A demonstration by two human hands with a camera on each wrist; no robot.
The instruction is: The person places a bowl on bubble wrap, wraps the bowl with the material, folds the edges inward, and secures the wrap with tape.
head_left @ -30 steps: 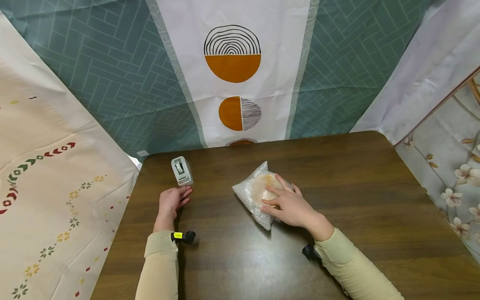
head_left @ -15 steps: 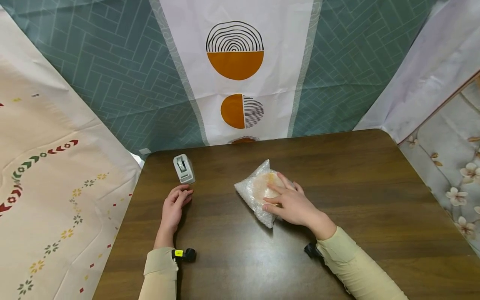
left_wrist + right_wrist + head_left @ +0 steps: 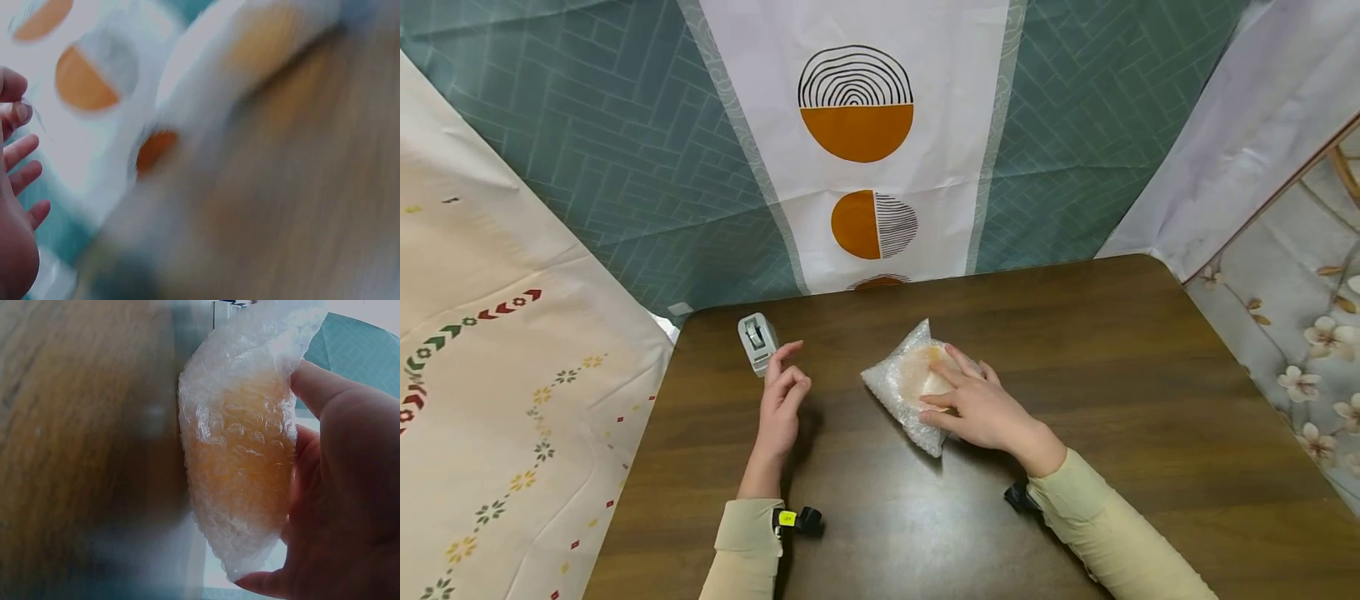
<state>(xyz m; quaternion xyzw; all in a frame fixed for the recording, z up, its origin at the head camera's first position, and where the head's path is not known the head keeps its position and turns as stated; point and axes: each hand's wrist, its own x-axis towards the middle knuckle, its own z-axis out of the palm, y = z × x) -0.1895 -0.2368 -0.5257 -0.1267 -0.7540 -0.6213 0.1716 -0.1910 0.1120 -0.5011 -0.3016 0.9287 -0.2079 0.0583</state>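
A bubble-wrap package [image 3: 895, 383] lies on the table, with something round and orange showing through the wrap [image 3: 244, 450] in the right wrist view. My right hand [image 3: 988, 408] rests on its top with fingers spread across it. The left hand [image 3: 781, 408] is raised in front of a light grey tape dispenser [image 3: 758, 340], overlapping its lower edge in the head view. Between the left thumb and index finger, a thin clear strip of tape [image 3: 39, 119] is pinched; the other fingers are loosely bent.
The brown wooden table [image 3: 1112, 358] ends at a patterned cloth backdrop [image 3: 880, 208]. Cream floral cloth [image 3: 512, 400] hangs along the left side, and another flowered cloth [image 3: 1300, 350] along the right. A small camera [image 3: 808, 521] sits at the left cuff.
The left hand has moved from just in front of the dispenser upward and to the right, its index finger now raised. My right hand has stayed on the package.
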